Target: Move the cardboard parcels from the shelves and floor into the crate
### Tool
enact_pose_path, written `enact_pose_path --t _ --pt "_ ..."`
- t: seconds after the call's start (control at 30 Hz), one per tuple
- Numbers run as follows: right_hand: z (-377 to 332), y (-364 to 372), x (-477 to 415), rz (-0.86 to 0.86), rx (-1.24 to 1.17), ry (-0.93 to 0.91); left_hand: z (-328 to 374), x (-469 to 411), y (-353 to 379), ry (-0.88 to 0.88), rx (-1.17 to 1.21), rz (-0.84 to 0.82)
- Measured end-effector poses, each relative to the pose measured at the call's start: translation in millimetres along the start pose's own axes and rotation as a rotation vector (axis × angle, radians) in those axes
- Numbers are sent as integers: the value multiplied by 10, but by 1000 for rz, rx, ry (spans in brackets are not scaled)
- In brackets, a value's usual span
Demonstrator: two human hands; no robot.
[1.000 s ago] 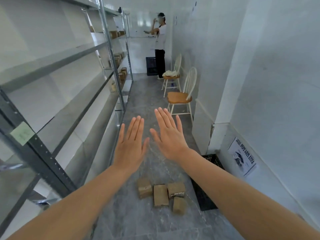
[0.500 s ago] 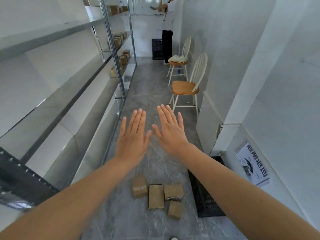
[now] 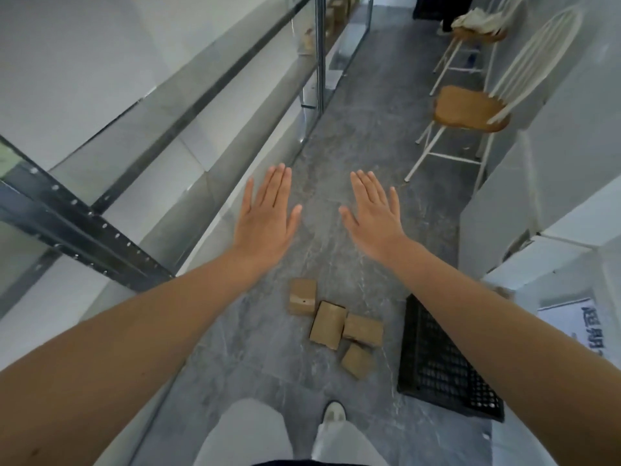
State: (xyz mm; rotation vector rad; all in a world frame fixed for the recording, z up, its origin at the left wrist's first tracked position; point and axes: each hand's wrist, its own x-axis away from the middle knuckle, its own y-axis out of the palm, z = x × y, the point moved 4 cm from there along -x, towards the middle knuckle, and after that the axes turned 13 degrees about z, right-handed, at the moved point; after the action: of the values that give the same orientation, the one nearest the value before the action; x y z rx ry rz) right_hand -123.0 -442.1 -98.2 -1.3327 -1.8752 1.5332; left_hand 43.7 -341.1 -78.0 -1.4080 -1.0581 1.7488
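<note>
Several small cardboard parcels [image 3: 331,324] lie in a loose cluster on the grey floor just ahead of my feet. A black mesh crate [image 3: 440,361] stands on the floor right of them, partly hidden by my right forearm. My left hand [image 3: 267,213] and my right hand [image 3: 374,210] are stretched out flat in the air above the floor, fingers straight, palms down, holding nothing. Both hover well above and beyond the parcels. More parcels [image 3: 336,11] sit on a far shelf at the top of the view.
Metal shelving [image 3: 100,227] runs along the left wall. Two white chairs with wooden seats [image 3: 470,109] stand on the right side of the narrow aisle. A white wall corner [image 3: 537,210] juts in at the right, with a printed sheet [image 3: 578,324] low down.
The view has tilted down, so my legs and a shoe now show. My hands have spread apart. The parcels and crate appear higher in the view.
</note>
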Motion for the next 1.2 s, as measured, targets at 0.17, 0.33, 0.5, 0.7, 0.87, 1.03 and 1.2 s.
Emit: enact_pose_path --t 0.17,0.33,0.5,0.7,0.87,1.03,1.2 --pt "-29 277 -147 -83 -4 -33 -286 -93 269 -83 -22 -30" --pt "53 620 -260 -151 -20 27 -428 -227 746 -47 18 -123" --pt "269 1118 -350 -246 2 169 -573 -399 1362 -4 93 -258" --pt "364 1883 -489 -313 -20 390 -1043 -533 2039 28 166 -397" --pt "378 2730 -356 -288 -222 718 -1497 -554 2760 -112 215 -535" --pt "665 3820 64 -338 -384 1109 -1856 -278 3773 -186 149 -593" --pt "1089 4989 561 -523 -186 898 -2038 376 4825 -198 99 -712"
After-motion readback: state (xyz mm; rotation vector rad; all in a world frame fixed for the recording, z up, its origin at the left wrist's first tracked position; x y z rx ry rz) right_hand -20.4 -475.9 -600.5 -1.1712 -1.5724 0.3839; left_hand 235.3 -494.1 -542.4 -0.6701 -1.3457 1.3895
